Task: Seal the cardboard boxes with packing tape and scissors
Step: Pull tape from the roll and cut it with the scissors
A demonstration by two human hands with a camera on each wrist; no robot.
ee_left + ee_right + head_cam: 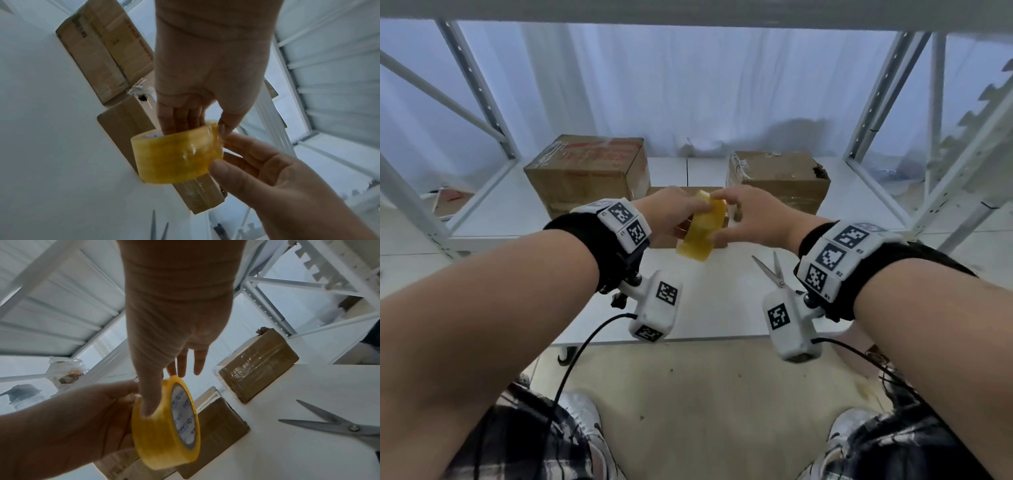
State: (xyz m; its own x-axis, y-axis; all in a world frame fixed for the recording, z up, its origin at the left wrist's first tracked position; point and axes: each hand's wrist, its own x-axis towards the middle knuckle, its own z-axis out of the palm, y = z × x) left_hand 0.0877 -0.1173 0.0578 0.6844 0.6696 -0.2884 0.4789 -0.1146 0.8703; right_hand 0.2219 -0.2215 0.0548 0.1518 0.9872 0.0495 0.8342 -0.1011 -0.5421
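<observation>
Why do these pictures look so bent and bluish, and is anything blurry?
Head view: wide-angle lens bows the shelf posts outward; cool, flat backlight through the curtain. Left wrist view: the tape roll shows small glare spots and the left hand looms large and shaded. Right wrist view: the scissors are fairly sharp, the right hand soft and dark against the light.

Steel scissors (774,272): handles hidden behind right wrist camera unit (792,325). Small flat brown cardboard box (664,240) mostly covered by hands & yellow tape roll (702,228). Roll core print too blurred to read.
</observation>
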